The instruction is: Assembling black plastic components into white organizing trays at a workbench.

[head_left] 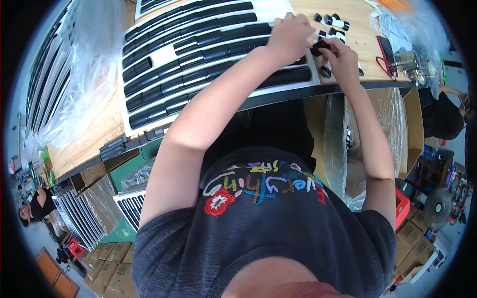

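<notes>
Grille (198,54) on workbench (94,139); clips (334,22) right.

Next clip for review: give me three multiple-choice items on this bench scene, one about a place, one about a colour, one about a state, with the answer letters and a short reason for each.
1. Where do the red-handled scissors lie?
A. on the wooden table, to the right of the hands
B. on the floor
C. on top of the grille panel

2. What colour are the slats of the grille panel?
A. red
B. black
C. yellow

3. What is the right hand doing?
A. hanging off the table
B. lying flat and empty
C. closed on a small black part, close to the left hand

Answers: 1 A, the scissors rest on the wood beyond the right hand. 2 B, glossy black slats in a white frame. 3 C, its fingers curl around the part.
</notes>
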A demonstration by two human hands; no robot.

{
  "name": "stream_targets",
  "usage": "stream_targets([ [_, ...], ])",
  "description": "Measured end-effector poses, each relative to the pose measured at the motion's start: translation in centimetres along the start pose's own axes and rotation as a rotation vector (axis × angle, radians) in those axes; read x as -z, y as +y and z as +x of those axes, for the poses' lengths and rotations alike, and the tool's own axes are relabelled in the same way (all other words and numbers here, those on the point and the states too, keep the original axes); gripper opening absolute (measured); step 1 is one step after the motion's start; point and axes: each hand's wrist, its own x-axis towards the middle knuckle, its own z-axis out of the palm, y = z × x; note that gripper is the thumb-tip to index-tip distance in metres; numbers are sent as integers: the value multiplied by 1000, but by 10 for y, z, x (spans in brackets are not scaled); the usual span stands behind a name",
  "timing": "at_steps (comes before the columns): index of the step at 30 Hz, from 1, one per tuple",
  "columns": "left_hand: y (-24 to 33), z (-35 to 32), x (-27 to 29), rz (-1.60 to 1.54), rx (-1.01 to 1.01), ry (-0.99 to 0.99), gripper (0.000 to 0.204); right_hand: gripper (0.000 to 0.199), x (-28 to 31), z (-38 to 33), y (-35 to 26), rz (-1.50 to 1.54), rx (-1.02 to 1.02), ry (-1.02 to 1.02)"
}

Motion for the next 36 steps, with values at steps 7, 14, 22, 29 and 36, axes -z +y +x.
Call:
stream_targets([
  [7,-87,-87,132,-204,321,130,15,28,-3,18,-16,883,-405,57],
  [14,-55,-42,72,-97,94,58,15,31,-31,47,0,736,-428,200],
  [22,-54,20,42,-7,-62,-315,21,35,-16,37,18,903,-464,176],
  [29,-56,19,33,16,-175,-276,21,26,-20,36,13,880,-413,162],
  [36,-49,-2,47,-79,-63,-238,38,34,-35,52,13,648,-310,98],
])
